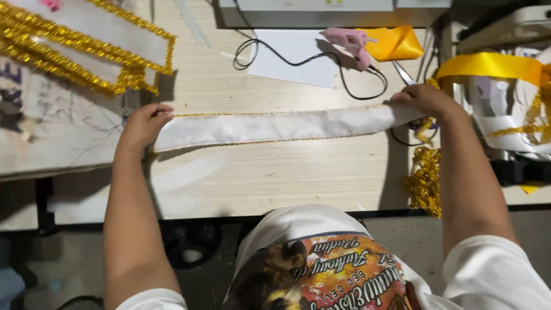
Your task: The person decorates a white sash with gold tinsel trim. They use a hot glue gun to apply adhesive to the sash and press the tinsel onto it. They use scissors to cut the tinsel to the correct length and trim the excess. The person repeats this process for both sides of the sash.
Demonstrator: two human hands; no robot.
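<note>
Head: two hands [143, 123], one sash [275, 126]

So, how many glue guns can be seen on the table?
1. The pink glue gun lies at the far edge of the table, beside a yellow ribbon, its black cord running left. More may be hidden among the clutter on the right.

Light wood-grain worktable [258, 172], dark front edge. Lying on it: a long white fabric strip [275, 126] with thin gold edging, stretched flat across the middle; a pink glue gun [351, 43] with black cord [298, 57], resting on a white sheet [293, 60] near the far edge; folded yellow ribbon [396, 43] just beside the gun; gold tinsel-trimmed white panels [86, 51] at far left; loose gold trim [425, 178] at right.
</note>
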